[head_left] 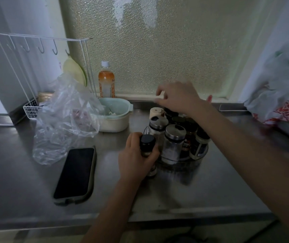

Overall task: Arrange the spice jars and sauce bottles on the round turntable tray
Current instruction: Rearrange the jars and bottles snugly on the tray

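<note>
The round turntable tray (198, 159) sits on the steel counter, crowded with several jars. Two clear glass jars with steel lids (173, 142) stand at its front left, a white-lidded jar (200, 143) at the front right, and dark-capped bottles behind. A pale wooden-topped jar (156, 112) stands at the back left. My left hand (136, 159) is wrapped around a black-capped spice jar (147, 142), upright just left of the tray's edge. My right hand (177, 98) hovers over the tray's back, fingers curled and blurred; whether it grips anything is unclear.
A phone (75, 174) lies face up at the left front. A crumpled clear plastic bag (65, 120) and a pale green bowl (117, 118) sit behind it. An orange drink bottle (106, 81) stands by the frosted window. A white wire rack (31, 67) is far left; bags (280, 95) are piled at right.
</note>
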Demonstrator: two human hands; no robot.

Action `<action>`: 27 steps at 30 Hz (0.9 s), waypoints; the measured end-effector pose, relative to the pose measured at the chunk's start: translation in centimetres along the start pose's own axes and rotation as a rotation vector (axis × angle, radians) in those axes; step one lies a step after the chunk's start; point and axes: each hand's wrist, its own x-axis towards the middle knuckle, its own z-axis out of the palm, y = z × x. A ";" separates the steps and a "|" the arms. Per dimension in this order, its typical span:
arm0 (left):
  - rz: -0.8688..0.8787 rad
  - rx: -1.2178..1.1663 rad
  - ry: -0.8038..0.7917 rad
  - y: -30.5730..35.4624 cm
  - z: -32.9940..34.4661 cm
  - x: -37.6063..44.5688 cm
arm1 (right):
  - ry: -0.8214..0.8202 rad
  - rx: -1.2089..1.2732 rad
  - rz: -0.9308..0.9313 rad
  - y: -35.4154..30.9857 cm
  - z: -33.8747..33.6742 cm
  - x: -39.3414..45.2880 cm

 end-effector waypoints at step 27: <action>0.058 -0.025 0.009 0.3 -0.1 -0.3 | -0.372 -0.114 0.213 4.0 1.0 1.5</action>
